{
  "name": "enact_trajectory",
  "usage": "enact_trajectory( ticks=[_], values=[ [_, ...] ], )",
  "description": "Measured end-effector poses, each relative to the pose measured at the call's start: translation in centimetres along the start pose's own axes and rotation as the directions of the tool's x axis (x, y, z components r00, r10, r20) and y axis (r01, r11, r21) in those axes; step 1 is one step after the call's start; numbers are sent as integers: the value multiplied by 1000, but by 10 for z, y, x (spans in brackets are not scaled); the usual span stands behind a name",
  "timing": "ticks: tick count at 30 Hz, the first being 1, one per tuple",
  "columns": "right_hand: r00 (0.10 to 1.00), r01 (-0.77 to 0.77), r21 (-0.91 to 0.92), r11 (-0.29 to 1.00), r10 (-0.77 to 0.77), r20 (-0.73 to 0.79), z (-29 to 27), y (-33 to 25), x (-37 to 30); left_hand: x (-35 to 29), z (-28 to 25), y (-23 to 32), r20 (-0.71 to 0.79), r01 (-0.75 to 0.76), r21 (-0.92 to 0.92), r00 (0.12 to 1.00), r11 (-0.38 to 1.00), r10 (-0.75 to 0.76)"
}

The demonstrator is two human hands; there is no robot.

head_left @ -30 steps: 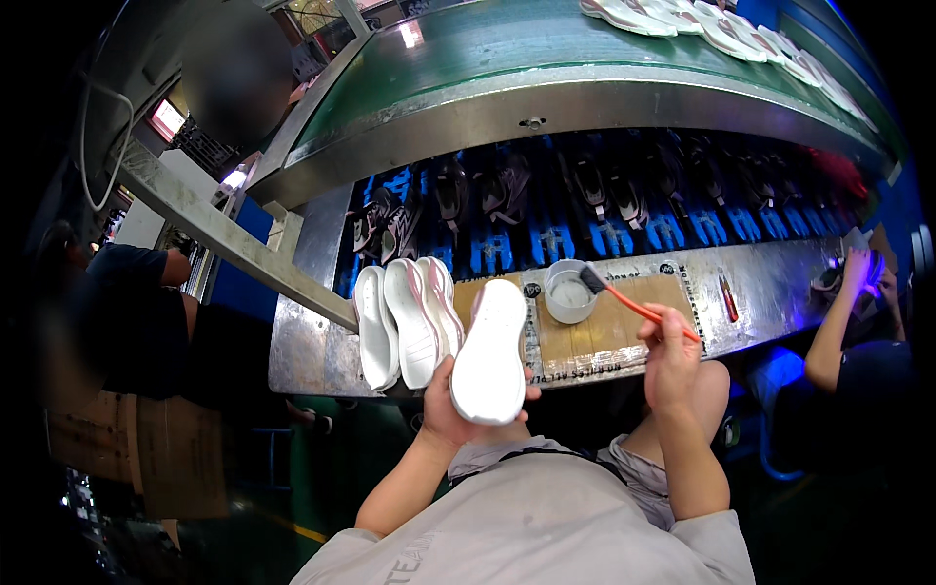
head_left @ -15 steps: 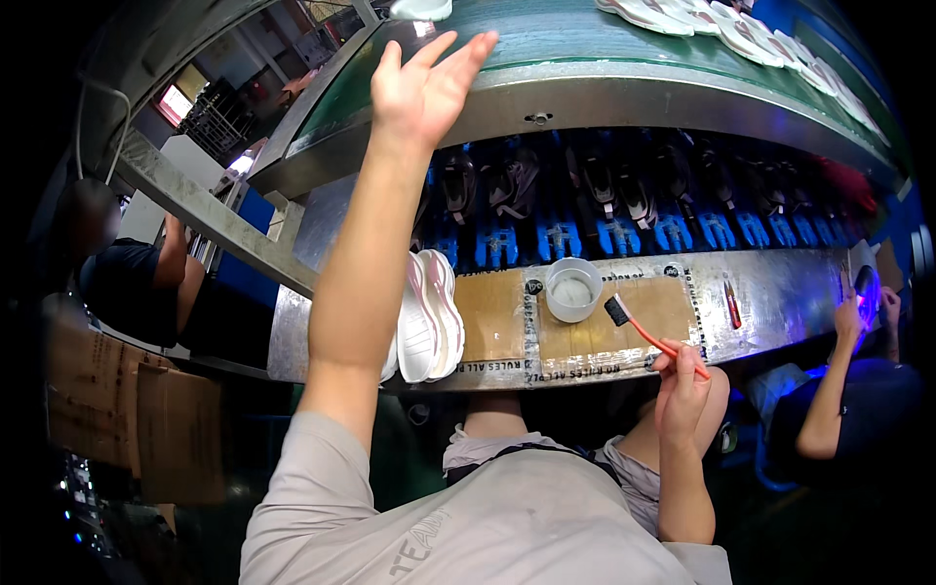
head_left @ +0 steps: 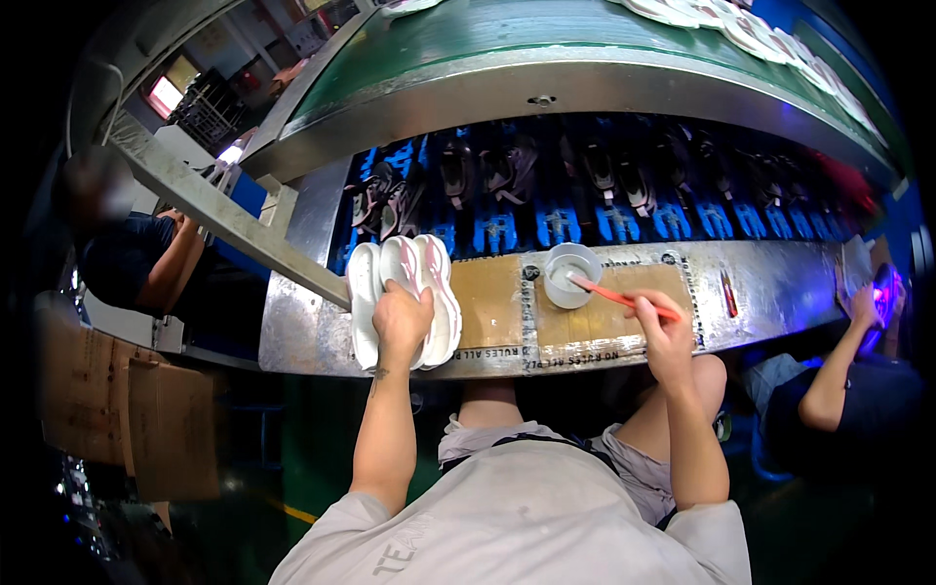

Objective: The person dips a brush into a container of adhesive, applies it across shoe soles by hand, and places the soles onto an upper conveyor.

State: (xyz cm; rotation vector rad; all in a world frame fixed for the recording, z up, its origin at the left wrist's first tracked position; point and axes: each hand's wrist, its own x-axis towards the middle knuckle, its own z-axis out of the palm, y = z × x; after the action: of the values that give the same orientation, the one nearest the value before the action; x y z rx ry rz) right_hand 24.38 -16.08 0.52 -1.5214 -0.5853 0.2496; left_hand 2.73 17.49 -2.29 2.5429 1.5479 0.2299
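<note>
White shoe soles (head_left: 445, 317) remain under the left hand (head_left: 404, 314), its grip unclear; others already lie on the conveyor (head_left: 458, 44); the right hand (head_left: 669, 333) pinches an orange-handled brush (head_left: 612, 293).

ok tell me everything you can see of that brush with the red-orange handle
The brush has a slim red-orange handle that looks like plastic. The right hand holds it toward its rear, the tail end showing just past the grip. It slants, rear end to the right, its head end pointing left into the round, open, whitish cup. The bristles cannot be made out, nor whether the brush touches the cup.
</note>
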Motion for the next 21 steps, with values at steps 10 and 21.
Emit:
enact_trajectory(
  ticks=[10, 21],
  values=[
    [921, 331, -592, 735, -117, 371, 34, 0, 63, -2, -4, -5, -112, 82, -345, 985, 935, -128],
    [846, 530, -422, 736, -493, 202, 31, -32, 43, -17, -4, -41, 437, 453, -887, 887, -92, 149]
  ],
)
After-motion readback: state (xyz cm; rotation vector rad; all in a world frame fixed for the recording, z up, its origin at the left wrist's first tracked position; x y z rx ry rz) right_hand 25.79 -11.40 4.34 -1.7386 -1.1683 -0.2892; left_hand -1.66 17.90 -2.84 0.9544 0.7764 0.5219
